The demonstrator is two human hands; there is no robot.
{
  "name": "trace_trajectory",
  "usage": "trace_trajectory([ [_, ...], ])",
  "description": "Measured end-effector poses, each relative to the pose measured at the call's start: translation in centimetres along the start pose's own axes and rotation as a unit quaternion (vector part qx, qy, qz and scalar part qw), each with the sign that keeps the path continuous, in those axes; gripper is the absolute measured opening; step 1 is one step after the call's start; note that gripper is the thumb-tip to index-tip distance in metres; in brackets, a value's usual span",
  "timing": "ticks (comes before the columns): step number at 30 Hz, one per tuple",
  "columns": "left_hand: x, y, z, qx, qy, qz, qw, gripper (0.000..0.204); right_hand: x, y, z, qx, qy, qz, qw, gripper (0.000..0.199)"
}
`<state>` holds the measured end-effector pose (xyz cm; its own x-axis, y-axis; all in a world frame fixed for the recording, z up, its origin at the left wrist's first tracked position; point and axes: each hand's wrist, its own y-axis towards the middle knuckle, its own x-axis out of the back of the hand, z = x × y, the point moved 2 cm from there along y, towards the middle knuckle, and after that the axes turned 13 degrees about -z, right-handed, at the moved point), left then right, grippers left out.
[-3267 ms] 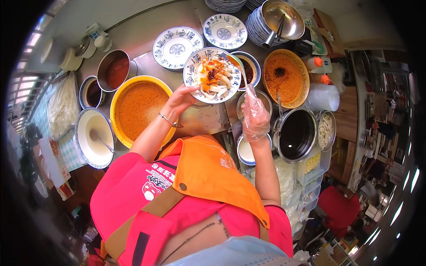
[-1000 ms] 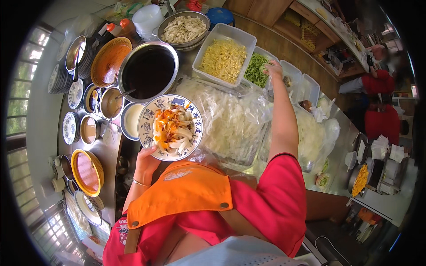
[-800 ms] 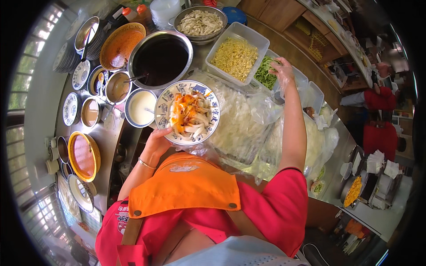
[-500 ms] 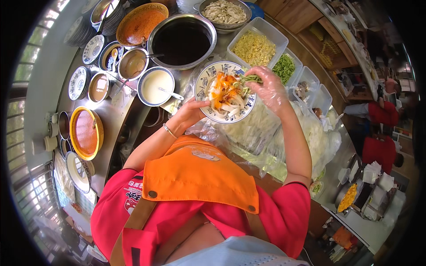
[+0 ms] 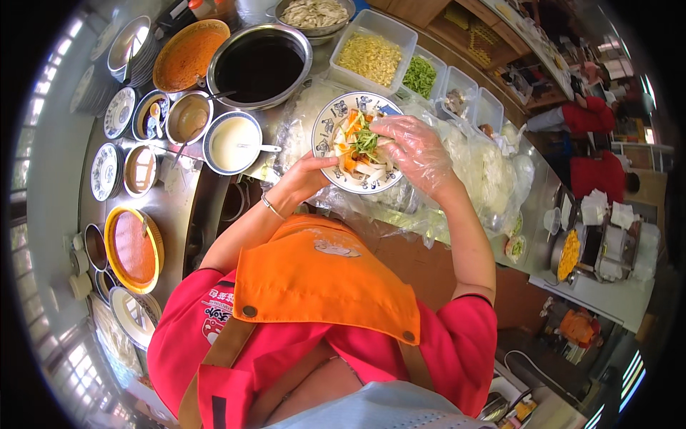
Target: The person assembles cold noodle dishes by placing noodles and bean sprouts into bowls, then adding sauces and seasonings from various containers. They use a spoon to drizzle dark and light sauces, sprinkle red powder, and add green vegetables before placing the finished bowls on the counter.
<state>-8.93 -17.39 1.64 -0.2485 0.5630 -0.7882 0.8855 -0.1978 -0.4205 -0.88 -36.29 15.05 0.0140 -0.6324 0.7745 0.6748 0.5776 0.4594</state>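
My left hand (image 5: 309,177) grips the near left rim of a white plate (image 5: 325,125) with a blue figure pattern, thumb on top. On the plate lie wide pale noodles (image 5: 357,169) with orange sauce and orange shreds, topped by a small heap of green vegetable shreds (image 5: 365,140). My right hand (image 5: 418,151), in a clear plastic glove, reaches over the plate's right side. Its fingers are stretched toward the food, their tips beside the green shreds, and no shreds show between them. Part of the plate's right rim is hidden under this hand.
Clear tubs of yellow pieces (image 5: 368,57) and green shreds (image 5: 420,76) stand beyond the plate. Left are a pot of dark liquid (image 5: 259,68), a bowl of white sauce (image 5: 233,141) and a yellow basin (image 5: 134,250). Plastic-covered pale food (image 5: 471,168) lies right. People in red work far right.
The green shreds that hung from my right hand now lie on the noodles. That hand has come lower and left over the plate. My left hand keeps its grip; the view has shifted.
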Motion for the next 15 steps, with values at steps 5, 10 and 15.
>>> trace_trajectory([
  [5, 0.2, -0.2, 1.8, 0.048, 0.015, 0.013, 0.999, 0.062, 1.1, -2.5, 0.1, -0.191, 0.167, -0.065, 0.965, 0.02],
  [10, 1.3, -0.2, 3.8, 0.08, 0.011, -0.01, 0.997, 0.054, 2.0, -4.9, -4.9, -0.378, 0.342, -0.054, 0.859, 0.012],
  [15, 2.0, 0.4, 5.4, 0.082, 0.008, -0.057, 0.995, 0.056, 1.1, -4.1, -15.7, -0.404, 0.369, -0.139, 0.825, 0.013],
])
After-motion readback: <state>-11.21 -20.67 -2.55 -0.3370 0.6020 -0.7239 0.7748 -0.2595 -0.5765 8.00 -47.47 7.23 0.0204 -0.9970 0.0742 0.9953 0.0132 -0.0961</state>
